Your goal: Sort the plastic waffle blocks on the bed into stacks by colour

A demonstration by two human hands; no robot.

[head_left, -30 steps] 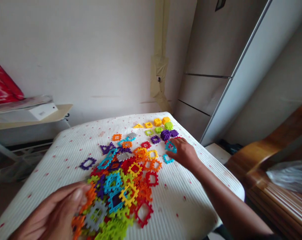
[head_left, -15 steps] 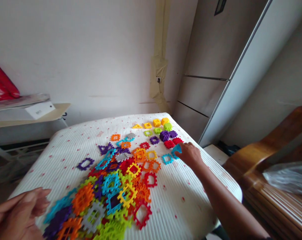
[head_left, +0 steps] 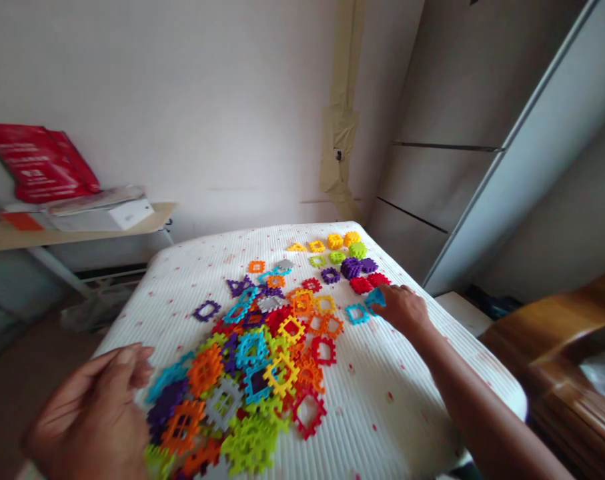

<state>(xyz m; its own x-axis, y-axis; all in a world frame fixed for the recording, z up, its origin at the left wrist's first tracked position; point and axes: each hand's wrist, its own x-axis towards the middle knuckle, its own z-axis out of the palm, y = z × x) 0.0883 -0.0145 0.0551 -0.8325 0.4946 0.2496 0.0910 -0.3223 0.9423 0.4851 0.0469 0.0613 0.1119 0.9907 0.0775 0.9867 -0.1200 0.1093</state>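
My right hand (head_left: 405, 309) reaches to the far right of the mat and is closed on a blue plastic interlocking tile (head_left: 375, 300), partly hidden by my fingers. Touching or just beside that tile lies a flat blue square frame tile (head_left: 357, 314). Red tiles (head_left: 361, 285) sit just behind my fingers. At the lower left, my left hand (head_left: 99, 407) hovers beside the large mixed heap, its fingers curled in with the thumb against them and nothing visible in them. Nearest to it are a dark purple tile (head_left: 166, 405) and an orange window tile (head_left: 183, 427).
Purple (head_left: 351, 268), green (head_left: 357, 250) and yellow (head_left: 335, 241) stacks stand in rows at the far right of the white padded surface (head_left: 382, 393). A side table (head_left: 165, 215) with a red bag (head_left: 42, 163) is at left. A tall grey cabinet (head_left: 432, 180) and wooden furniture (head_left: 572, 347) stand at right.
The view has turned left, so everything appears shifted right. My right hand stays at the blue tiles, still gripping one. More of my left hand shows beside the heap.
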